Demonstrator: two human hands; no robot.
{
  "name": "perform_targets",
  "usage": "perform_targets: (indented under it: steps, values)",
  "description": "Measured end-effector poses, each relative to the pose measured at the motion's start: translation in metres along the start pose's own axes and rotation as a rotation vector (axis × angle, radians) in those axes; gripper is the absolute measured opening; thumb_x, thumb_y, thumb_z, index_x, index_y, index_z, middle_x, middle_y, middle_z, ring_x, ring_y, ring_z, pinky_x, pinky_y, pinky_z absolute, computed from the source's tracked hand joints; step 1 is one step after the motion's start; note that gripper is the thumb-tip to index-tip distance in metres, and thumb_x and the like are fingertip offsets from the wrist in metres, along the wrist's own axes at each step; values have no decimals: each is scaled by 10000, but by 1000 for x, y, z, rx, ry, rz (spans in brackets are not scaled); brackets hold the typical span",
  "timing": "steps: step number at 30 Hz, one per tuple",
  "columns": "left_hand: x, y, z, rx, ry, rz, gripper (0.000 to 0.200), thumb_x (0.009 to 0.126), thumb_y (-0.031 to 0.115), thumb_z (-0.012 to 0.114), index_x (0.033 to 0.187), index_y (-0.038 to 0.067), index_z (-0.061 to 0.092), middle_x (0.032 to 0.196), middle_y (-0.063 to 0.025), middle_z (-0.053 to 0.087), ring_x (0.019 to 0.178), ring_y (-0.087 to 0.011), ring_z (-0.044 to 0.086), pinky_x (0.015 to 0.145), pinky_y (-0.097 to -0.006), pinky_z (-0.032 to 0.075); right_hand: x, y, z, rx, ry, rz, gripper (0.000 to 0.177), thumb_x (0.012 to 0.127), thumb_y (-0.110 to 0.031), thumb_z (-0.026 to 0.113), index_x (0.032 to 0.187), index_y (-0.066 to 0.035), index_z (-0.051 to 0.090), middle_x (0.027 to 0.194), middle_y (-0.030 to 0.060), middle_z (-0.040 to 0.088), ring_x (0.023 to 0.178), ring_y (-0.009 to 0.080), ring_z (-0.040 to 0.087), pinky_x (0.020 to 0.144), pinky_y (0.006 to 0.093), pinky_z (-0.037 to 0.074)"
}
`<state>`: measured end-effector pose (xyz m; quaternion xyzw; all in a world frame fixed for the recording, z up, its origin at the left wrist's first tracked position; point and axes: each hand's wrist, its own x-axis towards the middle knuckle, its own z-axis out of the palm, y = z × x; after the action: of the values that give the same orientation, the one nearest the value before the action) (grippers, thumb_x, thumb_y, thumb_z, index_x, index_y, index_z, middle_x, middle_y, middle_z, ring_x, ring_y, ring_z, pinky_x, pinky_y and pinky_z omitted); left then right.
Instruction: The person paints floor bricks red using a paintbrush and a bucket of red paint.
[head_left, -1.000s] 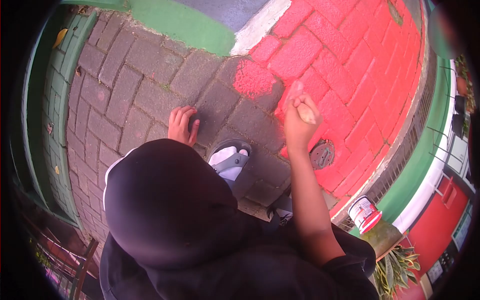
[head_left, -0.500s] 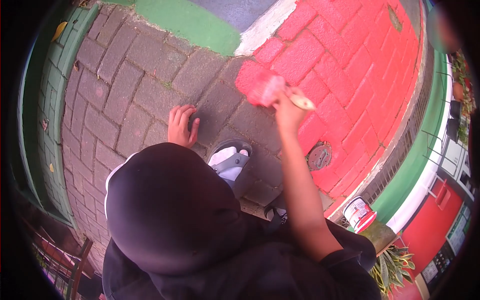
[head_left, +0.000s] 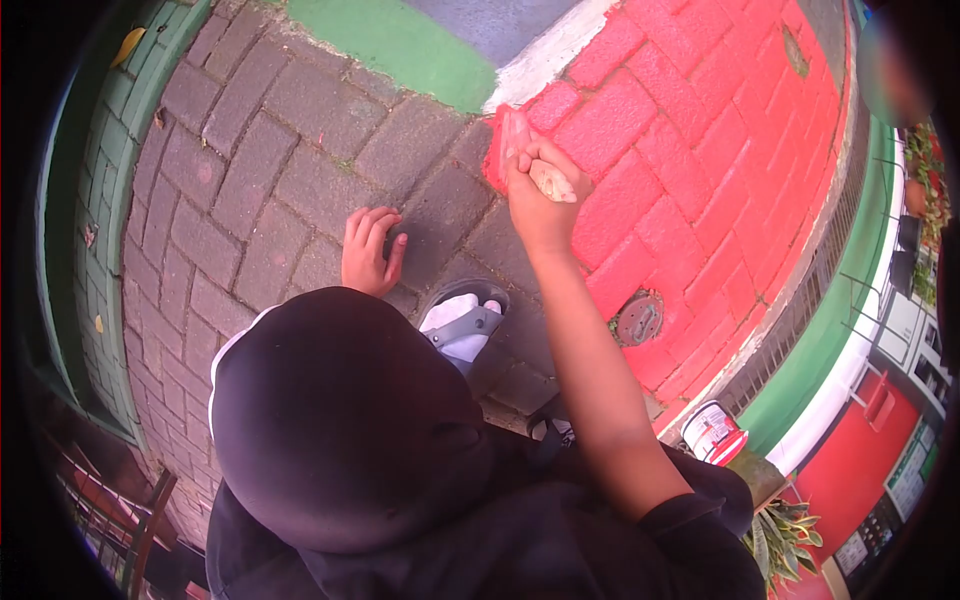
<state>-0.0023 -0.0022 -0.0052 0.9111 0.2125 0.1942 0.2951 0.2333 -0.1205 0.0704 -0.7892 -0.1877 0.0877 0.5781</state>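
Note:
My right hand is closed round the pale handle of a paintbrush. Its red-coated bristles press on the pavers at the border between the red-painted paving and the bare grey-brown pavers. Just ahead of the brush, a white painted strip meets a green one. My left hand holds nothing; its fingers are loosely bent with the thumb apart, over the unpainted pavers near my sandalled foot.
A paint bucket with red on its rim stands at the right, by a drain grate. A round metal cover is set in the red paving. Plants grow at lower right. A green kerb runs along the left.
My right hand and the paintbrush have moved left and slightly forward, up to the edge of the red paint. My left hand stays almost where it was.

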Motion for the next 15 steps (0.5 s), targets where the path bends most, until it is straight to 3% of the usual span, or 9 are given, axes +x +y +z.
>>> perform_targets:
  steps: [3,5,10,12,13,15]
  values:
    - [1,2,-1,-17,-23,-4,268,921,108,695,1172,42,630,1231,-143,657,1185,-407,574,1092,-528,416,0,12,-5,65,-25,121,203,823,49,692,721,-50,548,690,10,594,631,72,543,578,289,452]
    - [3,2,-1,7,-18,25,295,876,85,735,1154,45,643,1220,-119,660,1162,-396,571,1024,-484,462,-5,36,-15,209,153,431,189,828,56,680,735,-45,551,704,-14,577,652,70,550,581,290,452]
    - [3,3,-2,8,-41,35,295,875,87,735,1153,44,643,1221,-119,659,1163,-395,570,1023,-479,462,-16,16,-21,186,284,431,198,848,58,681,758,-48,539,727,-1,571,652,83,602,551,296,463]
    - [6,2,-1,5,-51,46,294,877,90,733,1153,44,642,1222,-119,659,1165,-396,570,1025,-481,460,-11,-13,-2,503,349,547,240,872,30,708,752,-67,524,715,-4,582,636,88,623,519,286,460]
    - [5,1,0,2,-52,41,292,882,95,730,1155,44,642,1223,-119,659,1166,-396,569,1028,-483,458,-12,-6,3,505,356,545,240,872,30,708,752,-67,524,715,-4,582,636,88,623,519,286,460]
    - [3,1,0,4,-53,37,289,886,100,727,1157,45,641,1225,-119,659,1168,-397,568,1030,-486,456,-11,10,13,383,199,487,267,902,23,703,752,-81,509,689,4,605,606,99,641,504,274,456]
